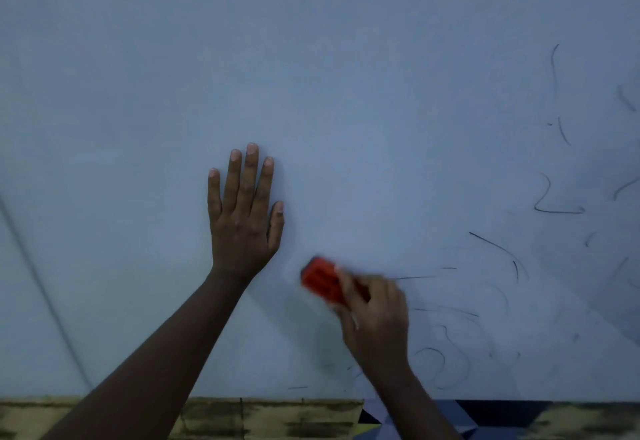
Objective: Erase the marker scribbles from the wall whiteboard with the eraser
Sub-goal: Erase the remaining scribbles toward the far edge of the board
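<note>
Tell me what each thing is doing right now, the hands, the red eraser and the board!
left hand: flat on the whiteboard, fingers straight and spread.
right hand: grips the eraser, blurred with motion.
eraser: red, held against the board, blurred.
whiteboard: wiped on the left and middle, marked on the right.
marker scribbles: dark lines and faint smears remain at right and lower right.

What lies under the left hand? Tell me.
The left hand lies flat, fingers straight, on the whiteboard. The board around it looks wiped clean; whether any marks sit beneath the palm cannot be seen. The scribbles left are all to the right.
</note>
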The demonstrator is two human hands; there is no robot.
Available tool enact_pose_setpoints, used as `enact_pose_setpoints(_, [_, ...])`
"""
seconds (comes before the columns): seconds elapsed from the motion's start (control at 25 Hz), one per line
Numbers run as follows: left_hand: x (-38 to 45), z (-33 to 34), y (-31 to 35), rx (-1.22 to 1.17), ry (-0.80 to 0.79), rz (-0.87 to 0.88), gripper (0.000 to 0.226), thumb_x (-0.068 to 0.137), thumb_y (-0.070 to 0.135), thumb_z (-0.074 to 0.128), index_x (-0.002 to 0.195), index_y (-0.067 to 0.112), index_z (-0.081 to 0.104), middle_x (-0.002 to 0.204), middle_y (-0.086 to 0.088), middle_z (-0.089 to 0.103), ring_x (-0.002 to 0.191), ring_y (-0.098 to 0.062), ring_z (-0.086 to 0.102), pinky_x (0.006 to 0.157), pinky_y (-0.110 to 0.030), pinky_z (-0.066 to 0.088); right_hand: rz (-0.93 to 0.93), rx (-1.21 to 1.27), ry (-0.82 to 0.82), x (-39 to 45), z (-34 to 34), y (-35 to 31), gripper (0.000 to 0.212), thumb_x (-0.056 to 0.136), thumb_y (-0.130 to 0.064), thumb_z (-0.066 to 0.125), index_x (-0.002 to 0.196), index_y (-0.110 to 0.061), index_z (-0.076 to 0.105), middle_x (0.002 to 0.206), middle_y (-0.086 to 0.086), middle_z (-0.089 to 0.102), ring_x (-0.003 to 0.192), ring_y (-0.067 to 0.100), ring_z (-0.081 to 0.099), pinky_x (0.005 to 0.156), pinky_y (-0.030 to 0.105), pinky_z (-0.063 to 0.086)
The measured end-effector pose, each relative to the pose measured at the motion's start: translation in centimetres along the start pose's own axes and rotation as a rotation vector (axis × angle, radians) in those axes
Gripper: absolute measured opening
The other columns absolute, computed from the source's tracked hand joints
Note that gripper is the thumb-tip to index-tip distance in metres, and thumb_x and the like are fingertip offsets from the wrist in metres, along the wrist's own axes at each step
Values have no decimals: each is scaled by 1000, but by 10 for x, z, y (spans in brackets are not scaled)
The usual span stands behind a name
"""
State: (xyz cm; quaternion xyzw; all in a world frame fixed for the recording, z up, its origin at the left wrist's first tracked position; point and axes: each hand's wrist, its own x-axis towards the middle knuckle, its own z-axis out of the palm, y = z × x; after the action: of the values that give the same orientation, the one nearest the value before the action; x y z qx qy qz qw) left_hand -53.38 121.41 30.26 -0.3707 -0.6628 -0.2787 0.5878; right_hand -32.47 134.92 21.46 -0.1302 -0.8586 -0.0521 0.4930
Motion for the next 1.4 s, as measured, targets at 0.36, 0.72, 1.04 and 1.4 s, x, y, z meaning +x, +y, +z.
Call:
enact_pose_setpoints(0.36, [-36,6,3,-2,-45,-42,68,111,32,43,170,11,16,179,-5,-2,166,-28,4,133,-55,5,164,244,118,22,-6,2,59,89,-39,75,144,-25,59,109,2,49,96,21,47,78,37,45])
enact_pose_setpoints(0.72, [-70,12,6,1,-55,-27,71,111,36,42,171,12,14,179,-8,-2,166,-30,3,133,-56,4,22,-80,-127,-141,57,22,48,94,-42,69,136,-17,67,96,13,68,79,30,63,62,41,55])
enact_pose_setpoints(1.04, [-78,14,7,-11,-41,-8,72,110,36,44,170,12,15,179,-8,-1,166,-29,4,133,-55,4,600,420,252,-52,12,6,54,81,-37,89,125,-9,73,102,-2,75,88,10,74,72,24,61])
enact_pose_setpoints(1.4, [-94,15,5,-42,-61,10,74,108,37,49,170,12,16,179,-8,0,166,-29,4,133,-56,4,1053,592,24,-99,41,-43,30,74,-40,91,87,-22,72,75,-9,74,70,8,73,62,28,61])
